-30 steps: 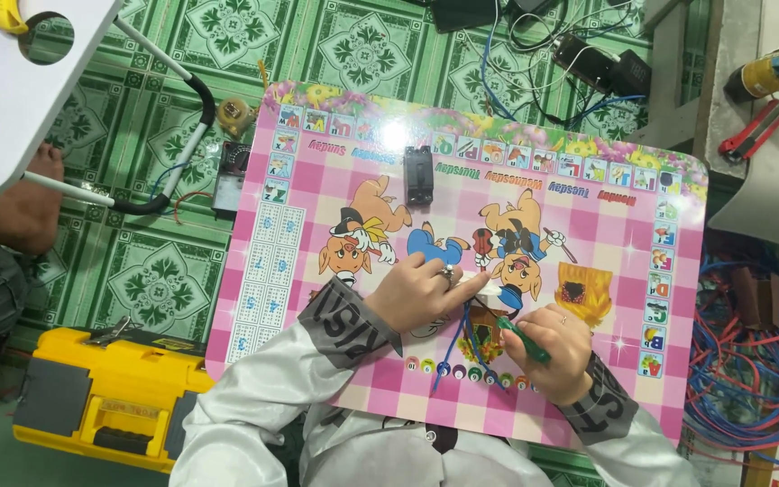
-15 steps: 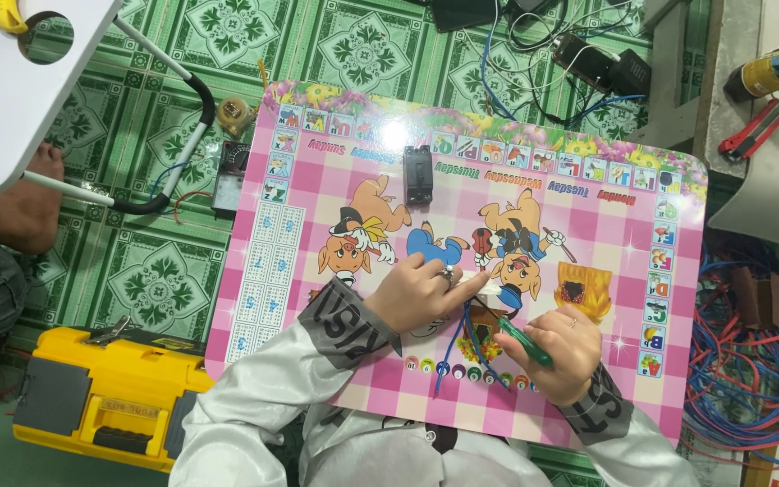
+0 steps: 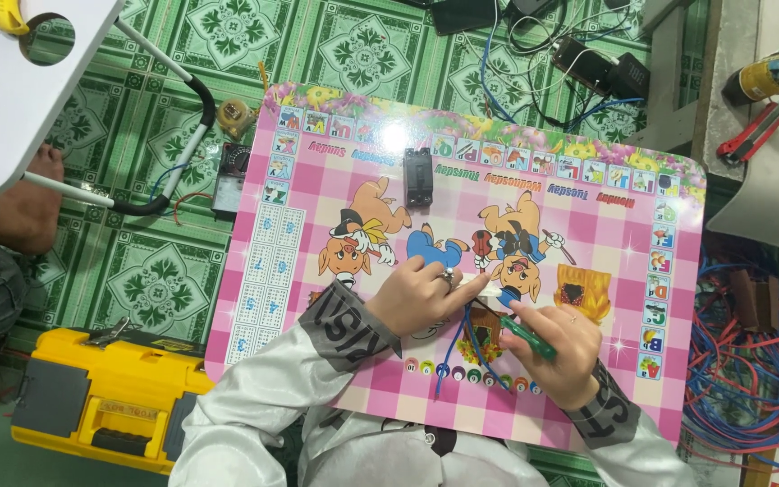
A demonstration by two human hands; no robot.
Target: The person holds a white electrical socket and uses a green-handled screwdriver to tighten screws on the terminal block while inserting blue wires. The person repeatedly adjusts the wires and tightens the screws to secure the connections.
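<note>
— What's being worked on, down in the lower middle of the frame?

— A thin blue wire (image 3: pixel 455 347), lying on the pink cartoon-printed table (image 3: pixel 299 271). The left hand (image 3: pixel 426 296) presses its fingertips together on the upper end; I can't make out the small pale bit under them. The right hand (image 3: pixel 559 352) is closed around a green-handled tool (image 3: pixel 525 338), its tip pointing at the same spot.

— How would that wire handle?

— Light and limp, I'd judge. It curves loosely and would slip away unless pinned close to the end, where the left fingers sit.

— Anything else on the table?

— A small black block (image 3: pixel 418 177) near the upper middle, well apart. A yellow toolbox (image 3: pixel 105 397) sits on the floor at lower left, and blue cable is tangled (image 3: pixel 750 379) at the right edge.
</note>
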